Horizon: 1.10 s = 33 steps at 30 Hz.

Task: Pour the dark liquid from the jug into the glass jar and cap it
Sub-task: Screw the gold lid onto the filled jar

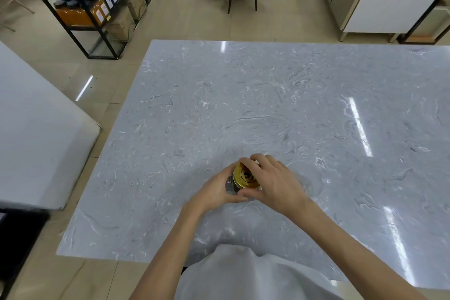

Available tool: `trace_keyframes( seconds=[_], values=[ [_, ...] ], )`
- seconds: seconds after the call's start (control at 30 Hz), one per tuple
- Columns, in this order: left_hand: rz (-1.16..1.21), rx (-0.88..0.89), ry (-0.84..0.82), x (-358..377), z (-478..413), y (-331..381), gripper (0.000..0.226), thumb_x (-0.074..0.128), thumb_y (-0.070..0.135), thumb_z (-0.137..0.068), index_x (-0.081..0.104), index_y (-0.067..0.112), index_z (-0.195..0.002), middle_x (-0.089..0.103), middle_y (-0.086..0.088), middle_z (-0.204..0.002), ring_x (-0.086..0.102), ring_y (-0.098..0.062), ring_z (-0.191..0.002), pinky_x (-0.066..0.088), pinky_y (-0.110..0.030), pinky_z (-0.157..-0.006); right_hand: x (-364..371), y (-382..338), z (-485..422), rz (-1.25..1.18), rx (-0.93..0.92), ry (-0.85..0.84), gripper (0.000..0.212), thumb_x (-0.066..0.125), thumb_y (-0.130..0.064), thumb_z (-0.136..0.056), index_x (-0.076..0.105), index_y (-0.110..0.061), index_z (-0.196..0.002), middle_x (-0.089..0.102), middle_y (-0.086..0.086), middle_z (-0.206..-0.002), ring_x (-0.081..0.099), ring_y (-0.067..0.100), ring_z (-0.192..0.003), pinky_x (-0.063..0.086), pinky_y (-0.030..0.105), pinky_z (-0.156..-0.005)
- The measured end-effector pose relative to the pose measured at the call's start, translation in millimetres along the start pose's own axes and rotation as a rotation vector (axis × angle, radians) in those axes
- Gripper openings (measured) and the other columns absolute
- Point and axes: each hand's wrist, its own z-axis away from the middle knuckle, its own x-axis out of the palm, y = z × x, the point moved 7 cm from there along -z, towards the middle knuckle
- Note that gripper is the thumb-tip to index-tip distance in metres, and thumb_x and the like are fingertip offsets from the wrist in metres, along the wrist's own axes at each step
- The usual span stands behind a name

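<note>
The glass jar [231, 184] stands on the marbled surface [267, 95] near its front edge. Left hand [216, 193] grip is clamped on the jar body; right hand [272, 181] grip is clamped on the gold lid [243, 176] atop the jar.

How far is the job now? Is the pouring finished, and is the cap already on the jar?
Pouring looks done: the jar appears dark inside, and I see no jug on the table. In hand: the gold cap sits on the jar, with the right hand gripping its rim and the left hand holding the jar. Left: finishing the tightening and letting go. Whether the cap is fully tight cannot be told.
</note>
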Motion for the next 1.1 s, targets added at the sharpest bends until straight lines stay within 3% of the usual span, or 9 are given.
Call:
trace_keyframes(
  seconds=[0.07,0.2,0.33,0.47,0.6,0.7,0.9,1.1],
  values=[
    [0.003,-0.003,-0.003,1.0,-0.8,-1.5,0.089,0.089,0.05,-0.069,0.037,0.058,-0.14,0.06,0.023,-0.133,0.059,-0.003,-0.122,0.05,-0.042,-0.106,3.6,-1.4,2.4,0.033,0.05,0.009,0.083,0.057,-0.069,-0.082,0.033,-0.023,-0.147,0.045,0.001,-0.136,0.047,0.021,-0.118,0.045,0.036,-0.097],
    [-0.001,-0.011,-0.006,1.6,-1.5,-2.0,0.087,0.088,0.048,-0.072,0.037,0.05,-0.143,0.058,0.015,-0.138,0.058,-0.01,-0.126,0.049,-0.043,-0.108,5.2,-6.5,2.4,-0.091,-0.071,-0.021,0.085,0.057,-0.062,-0.087,0.021,-0.025,-0.155,0.024,0.0,-0.16,0.028,0.021,-0.141,0.038,0.038,-0.11],
    [0.011,-0.018,-0.008,1.8,-2.0,-3.5,0.086,0.089,0.044,-0.073,0.04,0.044,-0.143,0.061,0.015,-0.133,0.06,-0.009,-0.122,0.051,-0.043,-0.105,4.6,-5.5,0.1,-0.097,-0.112,-0.018,0.07,0.054,-0.059,-0.09,0.038,-0.023,-0.149,0.044,-0.002,-0.149,0.041,0.02,-0.133,0.04,0.037,-0.107],
    [0.001,-0.015,0.003,1.5,-1.6,-3.1,0.09,0.09,0.037,-0.072,0.037,0.047,-0.144,0.059,0.016,-0.136,0.06,-0.008,-0.123,0.051,-0.043,-0.105,-1.8,10.7,-0.1,-0.052,0.071,0.049,0.069,0.048,-0.067,-0.088,0.046,-0.023,-0.141,0.054,0.0,-0.13,0.053,0.02,-0.113,0.046,0.033,-0.092],
    [0.016,-0.026,-0.004,1.9,-2.3,-6.1,0.092,0.089,0.041,-0.07,0.036,0.048,-0.145,0.06,0.014,-0.136,0.061,-0.01,-0.122,0.051,-0.045,-0.105,-2.3,8.7,1.5,-0.2,0.0,0.015,0.071,0.049,-0.061,-0.092,0.036,-0.022,-0.15,0.041,0.0,-0.152,0.041,0.019,-0.136,0.042,0.037,-0.107],
    [0.009,-0.031,-0.011,1.9,-1.8,-6.6,0.09,0.088,0.045,-0.071,0.036,0.049,-0.144,0.061,0.017,-0.133,0.061,-0.006,-0.121,0.05,-0.043,-0.106,0.4,0.7,4.5,-0.284,-0.064,-0.035,0.069,0.048,-0.058,-0.093,0.036,-0.022,-0.151,0.038,-0.002,-0.156,0.037,0.017,-0.14,0.038,0.036,-0.112],
    [-0.005,-0.026,-0.003,2.5,-1.6,-3.4,0.093,0.089,0.034,-0.074,0.035,0.039,-0.15,0.055,0.01,-0.143,0.055,-0.012,-0.129,0.047,-0.044,-0.11,-1.7,14.5,4.0,-0.161,0.094,0.074,0.054,0.048,-0.054,-0.096,0.046,-0.026,-0.142,0.054,0.001,-0.125,0.055,0.02,-0.109,0.049,0.029,-0.083],
    [0.009,-0.022,-0.002,1.4,-1.6,-4.5,0.09,0.089,0.038,-0.072,0.038,0.04,-0.147,0.061,0.012,-0.136,0.06,-0.011,-0.123,0.049,-0.046,-0.106,3.1,6.1,1.3,-0.353,0.006,0.0,0.057,0.054,-0.045,-0.097,0.04,-0.023,-0.148,0.039,-0.001,-0.153,0.038,0.017,-0.137,0.038,0.029,-0.11]
  ],
)
